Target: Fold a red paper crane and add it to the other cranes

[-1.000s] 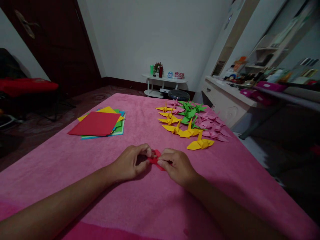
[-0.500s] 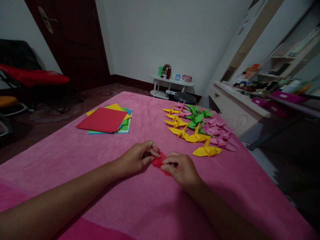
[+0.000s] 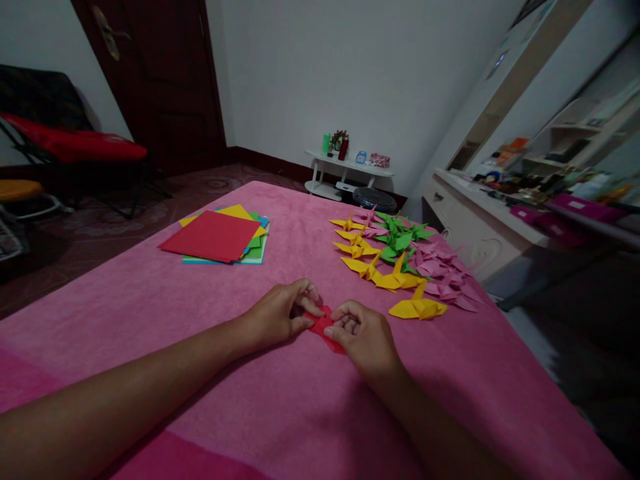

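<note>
A small folded piece of red paper lies on the pink cloth between my hands. My left hand pinches its left corner between thumb and fingers. From the other side, my right hand grips the paper's right edge, thumb and fingertips pressed together on it. Parts of the paper are hidden beneath my fingers. Just beyond my right hand sits a yellow paper crane. More yellow, green and pink paper cranes are grouped behind it.
A stack of square coloured paper, red sheet on top, lies at the far left of the pink-covered table. Past the table stand a white shelf, a red chair and a cluttered white dresser.
The view has shifted slightly. My right fingers have curled closer together on the red paper, and its lower corner shows a little more. My left hand keeps nearly the same grip.
</note>
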{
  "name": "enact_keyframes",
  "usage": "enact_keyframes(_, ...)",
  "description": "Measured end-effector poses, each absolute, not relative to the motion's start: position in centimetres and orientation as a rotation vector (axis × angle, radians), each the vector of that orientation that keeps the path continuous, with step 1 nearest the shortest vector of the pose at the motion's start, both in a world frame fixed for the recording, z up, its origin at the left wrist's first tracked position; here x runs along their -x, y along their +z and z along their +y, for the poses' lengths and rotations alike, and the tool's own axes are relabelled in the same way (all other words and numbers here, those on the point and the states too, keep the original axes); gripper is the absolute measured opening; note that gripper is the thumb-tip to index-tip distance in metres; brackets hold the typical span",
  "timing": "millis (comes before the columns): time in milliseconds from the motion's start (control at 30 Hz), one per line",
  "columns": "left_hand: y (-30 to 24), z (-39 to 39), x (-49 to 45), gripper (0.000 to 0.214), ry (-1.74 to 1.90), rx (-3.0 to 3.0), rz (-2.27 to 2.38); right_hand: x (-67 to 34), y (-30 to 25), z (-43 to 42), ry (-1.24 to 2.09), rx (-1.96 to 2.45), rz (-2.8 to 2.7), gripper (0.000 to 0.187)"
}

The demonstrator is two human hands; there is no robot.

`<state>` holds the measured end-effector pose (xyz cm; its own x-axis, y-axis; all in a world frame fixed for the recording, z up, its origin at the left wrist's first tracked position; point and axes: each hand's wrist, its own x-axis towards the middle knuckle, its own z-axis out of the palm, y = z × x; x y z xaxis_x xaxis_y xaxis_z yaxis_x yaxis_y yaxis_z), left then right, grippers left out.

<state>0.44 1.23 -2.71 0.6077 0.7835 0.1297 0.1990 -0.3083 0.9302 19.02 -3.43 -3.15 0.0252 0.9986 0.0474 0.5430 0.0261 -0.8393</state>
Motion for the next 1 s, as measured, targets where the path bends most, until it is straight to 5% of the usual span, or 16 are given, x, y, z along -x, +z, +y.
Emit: enact_keyframes(1000,-1.5,1.9,-2.2,0.028,0.67,-1.98,1.017,-18.6,-2.2,-3.3,0.528,1.608,-1.871,0.013)
